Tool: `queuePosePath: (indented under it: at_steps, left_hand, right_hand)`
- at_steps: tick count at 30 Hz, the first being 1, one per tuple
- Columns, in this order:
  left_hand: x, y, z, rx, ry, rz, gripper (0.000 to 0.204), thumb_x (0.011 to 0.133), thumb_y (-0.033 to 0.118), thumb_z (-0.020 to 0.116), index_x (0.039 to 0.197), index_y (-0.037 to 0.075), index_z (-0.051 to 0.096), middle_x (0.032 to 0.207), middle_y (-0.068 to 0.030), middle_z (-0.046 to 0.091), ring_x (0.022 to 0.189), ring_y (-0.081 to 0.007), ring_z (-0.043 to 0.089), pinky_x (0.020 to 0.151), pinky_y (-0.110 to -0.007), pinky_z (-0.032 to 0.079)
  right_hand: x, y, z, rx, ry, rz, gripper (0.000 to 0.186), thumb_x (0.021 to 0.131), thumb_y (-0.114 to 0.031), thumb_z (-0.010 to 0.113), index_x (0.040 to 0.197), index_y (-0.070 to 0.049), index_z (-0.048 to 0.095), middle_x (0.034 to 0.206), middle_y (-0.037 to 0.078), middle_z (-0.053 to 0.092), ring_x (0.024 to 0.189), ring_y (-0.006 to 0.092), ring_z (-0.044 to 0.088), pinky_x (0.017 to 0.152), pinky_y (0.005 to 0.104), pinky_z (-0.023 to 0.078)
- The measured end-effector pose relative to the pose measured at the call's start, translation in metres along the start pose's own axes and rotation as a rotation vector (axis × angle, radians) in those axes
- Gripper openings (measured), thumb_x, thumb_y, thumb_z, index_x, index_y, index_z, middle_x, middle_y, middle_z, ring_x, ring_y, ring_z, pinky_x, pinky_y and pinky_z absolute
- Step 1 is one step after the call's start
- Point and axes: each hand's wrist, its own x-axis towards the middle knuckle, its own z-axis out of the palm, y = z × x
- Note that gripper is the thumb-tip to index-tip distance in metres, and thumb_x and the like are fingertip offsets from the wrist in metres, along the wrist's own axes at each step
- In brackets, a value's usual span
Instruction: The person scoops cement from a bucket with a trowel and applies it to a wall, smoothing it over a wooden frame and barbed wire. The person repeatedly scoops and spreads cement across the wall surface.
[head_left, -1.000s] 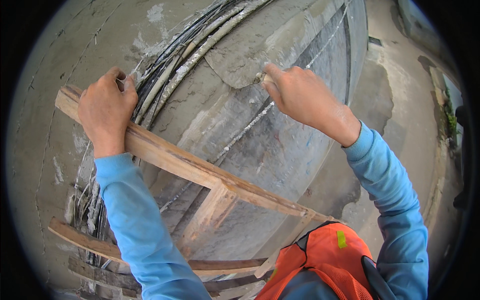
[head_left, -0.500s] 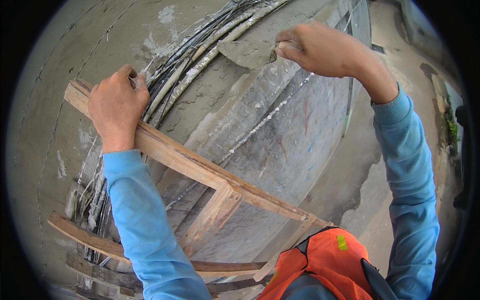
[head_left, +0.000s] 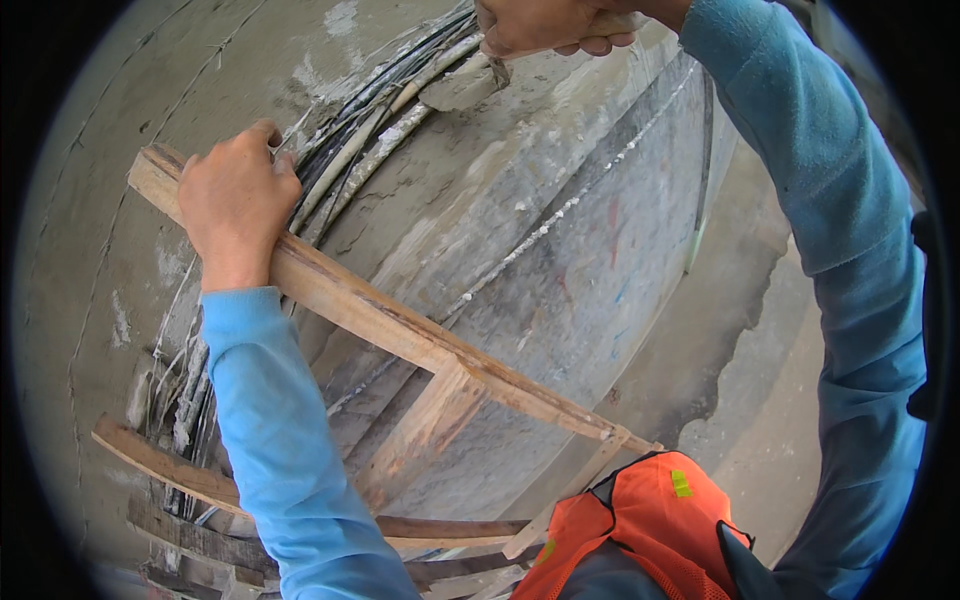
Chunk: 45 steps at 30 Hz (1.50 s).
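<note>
My left hand [head_left: 238, 205] is closed over the upper end of a wooden ladder's rail [head_left: 350, 305]; its fingertips are partly hidden. At the top edge of the view, my right hand [head_left: 545, 22] grips a trowel [head_left: 465, 85], part of its handle showing beyond the fingers. The trowel's grey, plaster-smeared blade lies against the wall, overlapping a bundle of cables and pale conduits [head_left: 352, 160]. Wet-looking grey plaster [head_left: 400, 205] covers the wall around the bundle, rough and cracked just below the blade.
A ladder rung [head_left: 425, 435] joins the near rail to a second rail [head_left: 165, 465] at lower left. A white-crusted cord [head_left: 545, 230] runs along the smooth grey wall panel. Thin wires [head_left: 75, 150] hang at far left. An orange vest [head_left: 670, 510] covers my chest above the floor.
My right hand has moved up and left with the trowel, bringing its blade further over the conduits. My left hand stays on the ladder rail.
</note>
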Motion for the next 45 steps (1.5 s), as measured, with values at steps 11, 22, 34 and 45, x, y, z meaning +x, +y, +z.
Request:
queuePosePath:
  at_steps: [11,22,34,45]
  left_hand:
    - [0.048,0.010,0.023,0.004,-0.192,0.135,0.079,0.079,0.036,0.094,0.148,0.017,0.062,0.149,-0.0101,0.066,0.134,-0.0311,0.065,0.110,-0.050,0.052]
    - [0.074,0.027,0.047,-0.066,-0.427,0.245,0.094,0.073,0.018,0.088,0.158,0.017,0.047,0.139,-0.0145,0.068,0.124,-0.0387,0.068,0.105,-0.054,0.059]
    - [0.064,0.039,0.049,0.159,-0.267,0.331,0.093,0.074,0.026,0.090,0.156,0.009,0.049,0.139,-0.0127,0.067,0.129,-0.0359,0.064,0.103,-0.064,0.053]
    - [0.071,0.047,0.059,0.206,-0.276,0.240,0.095,0.066,0.032,0.090,0.151,0.011,0.050,0.143,-0.0149,0.064,0.144,-0.0500,0.055,0.101,-0.071,0.054]
  right_hand:
    - [-0.075,0.063,0.204,0.730,0.548,-0.044,0.042,0.111,-0.034,0.065,0.127,0.004,0.072,0.078,0.014,0.066,0.068,0.0207,0.062,0.065,0.0387,0.049]
    - [-0.141,0.038,0.412,1.235,0.248,0.353,0.028,0.107,-0.023,0.067,0.116,0.004,0.072,0.069,0.009,0.058,0.063,0.0155,0.053,0.061,0.0353,0.045]
    - [-0.128,0.045,0.428,1.326,0.246,0.420,0.027,0.108,-0.023,0.067,0.114,0.002,0.071,0.070,0.006,0.058,0.064,0.0130,0.053,0.061,0.0340,0.046]
    - [-0.114,0.030,0.410,1.330,0.266,0.337,0.027,0.109,-0.023,0.065,0.119,0.001,0.071,0.070,0.007,0.056,0.063,0.0130,0.053,0.060,0.0334,0.045]
